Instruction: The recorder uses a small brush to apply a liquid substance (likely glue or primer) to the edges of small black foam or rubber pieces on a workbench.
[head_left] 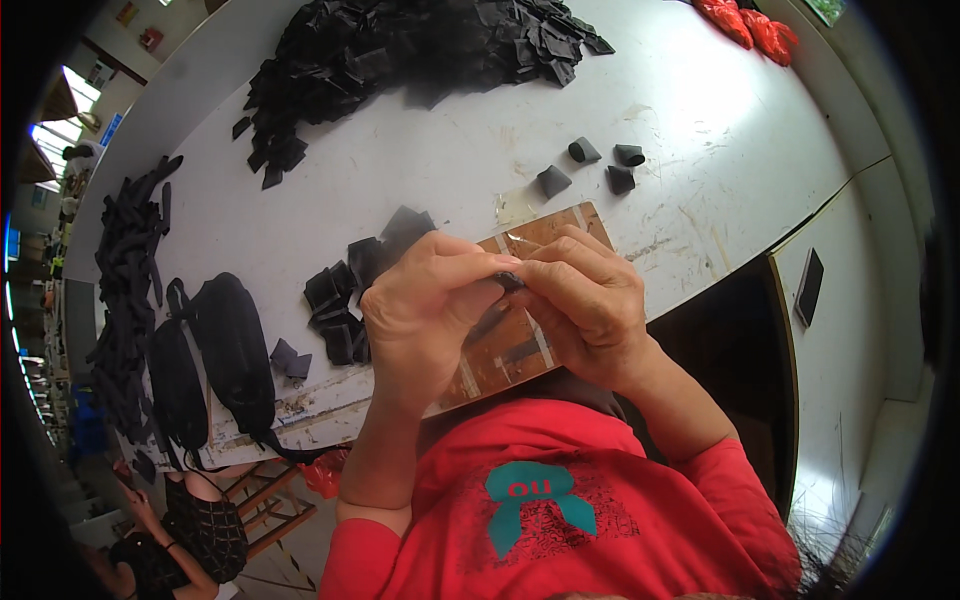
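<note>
My left hand (pixel 425 305) and my right hand (pixel 590 300) meet above a brown wooden board (pixel 588 225). Fingers and thumbs of both pinch a small black fabric piece (pixel 510 282), mostly hidden behind the fingertips. The board has pale tape strips across it and lies tilted at the table's near edge, under my hands. Close to my left hand, on its outer side, sit several folded black fabric pieces (pixel 335 295). Beyond the board stand several small black fabric tubes, one of them a rolled tube (pixel 583 150) with its open end showing.
A large heap of flat black pieces (pixel 400 50) covers the white table's far side. Black strips (pixel 130 260) pile at the left, beside black pouches (pixel 232 350). Red plastic bags (pixel 745 30) lie far right. Another person's arm (pixel 150 520) shows lower left, near a wooden stool (pixel 270 510).
</note>
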